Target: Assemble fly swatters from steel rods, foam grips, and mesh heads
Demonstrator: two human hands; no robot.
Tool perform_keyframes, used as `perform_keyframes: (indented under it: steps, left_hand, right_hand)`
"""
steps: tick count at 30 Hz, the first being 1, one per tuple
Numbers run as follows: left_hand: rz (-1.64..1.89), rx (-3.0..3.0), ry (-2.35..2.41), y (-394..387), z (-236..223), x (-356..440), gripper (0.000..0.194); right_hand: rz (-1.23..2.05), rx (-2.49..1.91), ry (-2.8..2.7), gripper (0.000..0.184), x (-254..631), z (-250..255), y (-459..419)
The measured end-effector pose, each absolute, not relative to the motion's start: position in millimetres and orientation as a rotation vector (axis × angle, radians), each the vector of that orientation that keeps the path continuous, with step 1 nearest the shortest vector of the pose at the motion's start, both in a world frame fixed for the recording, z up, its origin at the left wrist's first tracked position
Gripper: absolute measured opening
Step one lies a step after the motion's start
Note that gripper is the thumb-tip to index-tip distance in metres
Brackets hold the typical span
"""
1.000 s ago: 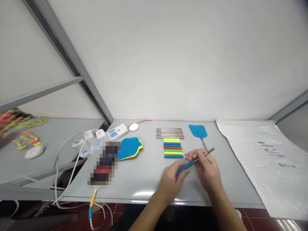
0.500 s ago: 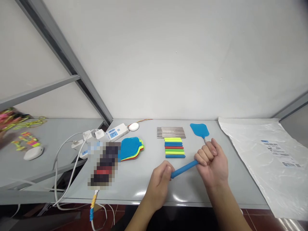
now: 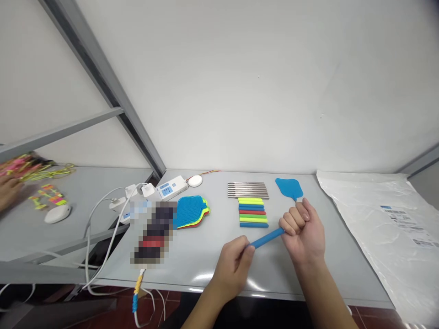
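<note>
Both hands grip a blue fly swatter across the front of the table. My left hand (image 3: 235,265) is closed round the lower end of its blue handle (image 3: 267,238). Around the upper part, where handle and metal rod meet, my right hand (image 3: 302,230) makes a fist that hides the joint. Beyond that fist lies the swatter's blue head (image 3: 290,187). Several coloured handle tubes (image 3: 253,214) are lined up left of my right hand, just below a row of metal rods (image 3: 248,190). Farther left is a stack of swatter heads (image 3: 190,211), blue on top.
A white plastic mailer bag (image 3: 370,214) covers the table's right side. At left are a power strip (image 3: 172,187) with plugs and cables, a round white device (image 3: 195,181) and a pixelated object (image 3: 154,233). Another person's hand (image 3: 9,192) is at the neighbouring table.
My left hand has shifted up along the handle, so less of it shows between my hands. My right hand keeps its grip. The view has turned slightly left, and another person's hand now shows.
</note>
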State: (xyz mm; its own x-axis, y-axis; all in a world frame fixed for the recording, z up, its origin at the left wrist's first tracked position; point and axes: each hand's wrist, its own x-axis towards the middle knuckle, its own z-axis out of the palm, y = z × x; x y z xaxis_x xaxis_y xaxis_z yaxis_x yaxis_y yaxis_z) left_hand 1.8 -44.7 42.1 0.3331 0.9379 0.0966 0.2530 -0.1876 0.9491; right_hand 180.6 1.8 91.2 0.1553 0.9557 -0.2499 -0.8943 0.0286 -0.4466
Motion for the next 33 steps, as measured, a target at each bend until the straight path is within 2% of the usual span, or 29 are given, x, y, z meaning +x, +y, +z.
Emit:
perform_keyframes:
  steps: [4, 8, 12, 16, 24, 28, 33]
  left_hand:
    - [0.825, 1.638, 1.079, -40.8, 60.2, -7.2, 0.032]
    - [0.881, 1.61, 1.11, -44.1, 76.9, -7.7, 0.023]
    - [0.891, 1.544, 1.085, -49.9, 81.9, -8.2, 0.028]
    - [1.054, 1.34, 1.162, -51.2, 67.3, -24.0, 0.034]
    - [1.25, 0.788, 0.92, -53.7, 19.9, -57.1, 0.054]
    - [1.307, 0.678, 0.892, -55.2, 13.4, -62.3, 0.05]
    - [1.322, 0.613, 0.845, -52.9, 7.4, -63.8, 0.048]
  right_hand:
    - [1.446, -0.627, -0.202, 0.044, 176.7, 91.8, -1.5]
    - [1.439, -0.686, -0.409, 0.045, 149.9, 91.7, -13.1]
    - [1.493, -0.662, -0.77, 0.044, 114.3, 92.4, -20.1]
    - [1.441, -0.696, -1.297, 0.032, 94.2, 93.6, 2.2]
    - [0.781, -1.271, -2.247, 0.046, 30.5, 65.0, 99.9]
    - [0.796, -1.361, -2.396, 0.054, 1.5, 48.5, 132.6]
    - [0.892, -1.362, -2.487, 0.041, -0.4, 44.4, 152.2]
